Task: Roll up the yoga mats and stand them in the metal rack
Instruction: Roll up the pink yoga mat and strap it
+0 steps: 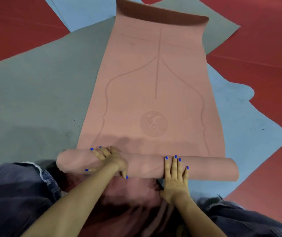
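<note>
A pink yoga mat [155, 86] lies lengthwise on the floor, its far end curled up. Its near end is wound into a thick roll [145, 165] lying crosswise just in front of my knees. My left hand [110, 161] lies spread over the left part of the roll, fingers fanned across its top and thumb on the near side. My right hand [176, 175] presses flat on the right part of the roll with straight fingers. The metal rack is not in view.
Under the pink mat lie a grey-green mat [34, 93] spreading left and a light blue mat [246, 134] spreading right. Another blue mat [78, 9] lies at the far left. Red floor [265, 57] surrounds them. My denim-clad knees [17, 194] frame the near edge.
</note>
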